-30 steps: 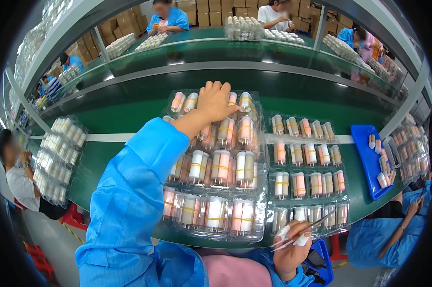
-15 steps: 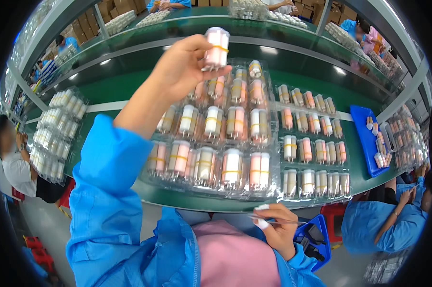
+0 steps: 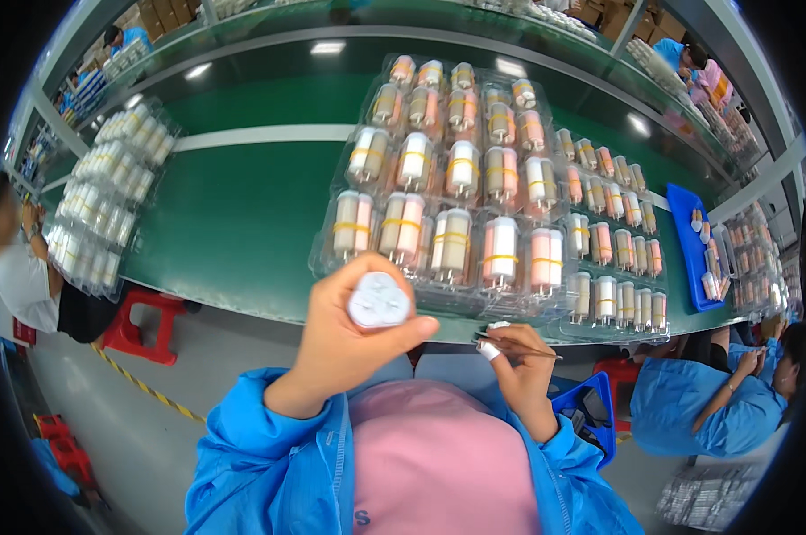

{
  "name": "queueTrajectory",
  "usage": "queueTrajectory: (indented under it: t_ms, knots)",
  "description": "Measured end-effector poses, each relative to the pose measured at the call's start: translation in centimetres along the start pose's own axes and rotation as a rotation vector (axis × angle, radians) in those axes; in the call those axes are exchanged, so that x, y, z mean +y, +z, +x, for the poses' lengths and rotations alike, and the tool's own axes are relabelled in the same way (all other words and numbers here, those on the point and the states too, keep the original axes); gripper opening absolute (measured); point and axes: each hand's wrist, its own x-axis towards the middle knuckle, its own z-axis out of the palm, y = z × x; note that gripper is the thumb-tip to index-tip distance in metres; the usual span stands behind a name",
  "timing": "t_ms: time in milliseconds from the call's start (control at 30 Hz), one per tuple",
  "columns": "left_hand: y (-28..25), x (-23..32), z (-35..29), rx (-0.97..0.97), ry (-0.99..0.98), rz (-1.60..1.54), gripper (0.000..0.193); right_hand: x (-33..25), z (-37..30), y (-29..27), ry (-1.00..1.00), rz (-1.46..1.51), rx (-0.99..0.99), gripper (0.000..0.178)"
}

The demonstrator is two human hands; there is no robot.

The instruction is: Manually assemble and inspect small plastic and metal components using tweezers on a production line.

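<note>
My left hand [image 3: 327,343] is wrapped round a banded bundle of small cylinders [image 3: 378,300], its round white end facing up at me, just off the table's front edge. The bundle's sides are mostly hidden by my fingers. My right hand [image 3: 526,374] grips thin metal tweezers [image 3: 535,350] near the same edge, with white coverings on its thumb and a fingertip. Beyond both hands, stacked clear plastic trays [image 3: 324,254] hold rows of similar white, pink and grey bundles with yellow bands and metal pins.
Another clear tray of bundles [image 3: 606,275] lies to the right, beside a blue tray [image 3: 686,209] with loose cylinders. White parts in trays [image 3: 99,201] stand at left. A blue bin [image 3: 606,437] is below my right hand. Co-workers sit at both sides; a red stool [image 3: 144,330] stands left.
My left hand has come down and toward me with the bundle, tipping its white end up. My right hand has risen slightly, still with the tweezers. The view has shifted.
</note>
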Motion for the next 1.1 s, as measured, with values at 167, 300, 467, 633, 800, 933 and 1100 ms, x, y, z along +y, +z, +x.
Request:
queueTrajectory:
  t_ms: [167, 300, 467, 633, 800, 933, 1100]
  knots:
    - [1.1, -1.9, -0.7, 0.003, 0.252, 0.236, 0.027, 0.1, -0.5, 0.1, 0.225, 0.245, -0.019, 0.018]
    - [1.8, -2.4, -1.1, -0.006, 0.272, 0.362, 0.029, -4.2, -0.3, -1.2, 0.25, 0.485, -0.001, 0.022]
    - [2.3, -3.0, -1.6, -0.078, 0.206, 0.366, 0.029, -8.1, 1.5, -1.9, 0.043, 0.598, -0.071, 0.027]
    - [2.3, -3.1, -1.5, -0.122, 0.158, 0.22, 0.027, -8.6, 2.4, -1.2, -0.034, 0.51, -0.142, 0.026]
    - [2.2, -3.4, -1.6, -0.111, 0.146, 0.235, 0.027, -8.8, 3.0, -0.3, -0.198, 0.34, -0.138, 0.027]
    - [2.2, -3.4, -1.6, -0.1, 0.152, 0.291, 0.028, -8.9, 3.9, 0.2, -0.354, 0.238, -0.209, 0.028]
    - [2.0, -3.6, -1.5, -0.094, 0.178, 0.327, 0.029, -8.5, 4.1, 0.6, -0.371, 0.236, -0.236, 0.026]
